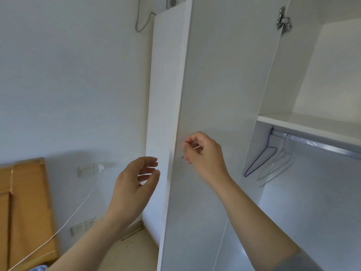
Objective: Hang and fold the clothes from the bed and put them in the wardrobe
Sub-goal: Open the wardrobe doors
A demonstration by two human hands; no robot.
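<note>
"White board at centre: what is shown?" it is asked.

"The wardrobe door [211, 75], swung open. The wardrobe [293, 119] interior is seen at 3 o'clock, where a blue hanger [260, 160] and pale hangers [277, 167] are hung on the rail [322, 144]."

"And the hands?"

"The left hand [134, 184], at 7 o'clock, is held wide with fingers loosely curved, nothing grasped. The right hand [205, 151] is curled at the door's free edge (beside a small dark screw [182, 157]); whether the edge is pinched cannot be told. A wooden headboard [29, 202] is seen at 8 o'clock."
</note>
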